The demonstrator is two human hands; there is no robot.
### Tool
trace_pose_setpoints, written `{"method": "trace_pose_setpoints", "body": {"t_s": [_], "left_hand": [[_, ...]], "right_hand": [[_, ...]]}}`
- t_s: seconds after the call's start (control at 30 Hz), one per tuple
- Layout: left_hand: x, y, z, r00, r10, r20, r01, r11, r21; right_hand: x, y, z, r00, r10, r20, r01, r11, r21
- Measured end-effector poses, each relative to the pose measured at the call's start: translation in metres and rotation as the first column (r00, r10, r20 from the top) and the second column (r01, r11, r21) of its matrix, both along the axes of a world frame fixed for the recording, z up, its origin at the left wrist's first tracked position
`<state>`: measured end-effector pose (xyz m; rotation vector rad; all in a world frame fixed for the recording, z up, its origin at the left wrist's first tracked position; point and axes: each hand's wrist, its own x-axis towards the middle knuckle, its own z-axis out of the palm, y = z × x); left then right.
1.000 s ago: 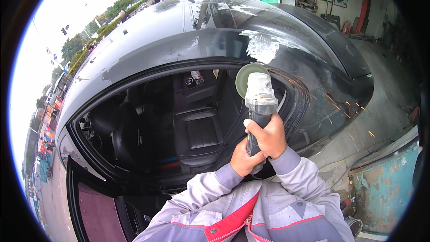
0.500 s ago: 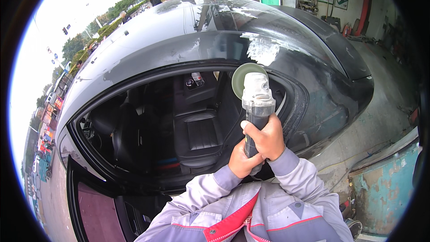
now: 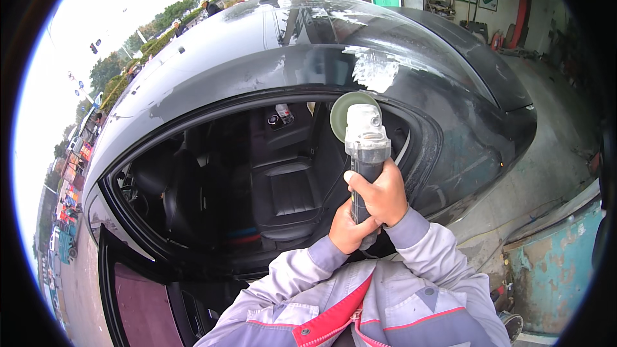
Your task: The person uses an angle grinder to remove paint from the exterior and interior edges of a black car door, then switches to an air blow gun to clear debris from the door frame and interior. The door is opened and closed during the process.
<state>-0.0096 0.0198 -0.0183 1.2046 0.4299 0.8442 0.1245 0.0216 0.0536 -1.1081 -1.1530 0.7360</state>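
Grip: right hand (image 3: 385, 196) and left hand (image 3: 348, 230) both curled tightly round the angle grinder (image 3: 366, 150), right set above left, wrists converging. Grinder stands over the rear of the door opening (image 3: 193, 117); contact of its green disc (image 3: 338, 117) cannot be told. Progress, judged: grinding partway. Rear frame edge (image 3: 425, 166) looks roughened; how much remains on the dark car (image 3: 472, 132) is unclear. Pale ragged patch (image 3: 373, 72) beyond.

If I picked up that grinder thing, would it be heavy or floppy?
The grinder is probably fairly heavy for its size: the left hand and right hand both grip it. It may tip forward, since its chunky head and round greenish disc extend beyond the hands. Its solid-looking body suggests stiff, not floppy.
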Motion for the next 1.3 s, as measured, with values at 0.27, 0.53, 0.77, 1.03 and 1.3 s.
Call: {"method": "trace_pose_setpoints", "body": {"t_s": [0.27, 0.53, 0.77, 1.03, 1.3], "left_hand": [[-0.003, -0.001, 0.004, 0.999, -0.015, -0.036, 0.015, 1.000, 0.012], [0.002, -0.006, 0.004, 0.999, -0.014, -0.035, 0.014, 1.000, 0.004], [0.013, -0.011, 0.007, 0.999, -0.014, -0.033, 0.014, 1.000, 0.007], [0.015, -0.012, 0.009, 1.000, -0.007, -0.027, 0.008, 1.000, 0.010], [0.014, -0.014, 0.007, 1.000, -0.020, -0.021, 0.019, 0.999, -0.025]], "right_hand": [[-0.003, -0.003, 0.000, 0.999, -0.030, -0.026, 0.030, 1.000, -0.008], [0.003, -0.006, -0.004, 0.999, -0.052, -0.002, 0.052, 0.998, -0.032], [0.013, -0.012, 0.000, 0.999, -0.033, -0.028, 0.033, 0.999, -0.021], [0.015, -0.016, 0.001, 0.998, -0.055, -0.006, 0.055, 0.998, -0.013], [0.014, -0.015, -0.003, 0.998, -0.051, -0.022, 0.050, 0.998, -0.027]]}}
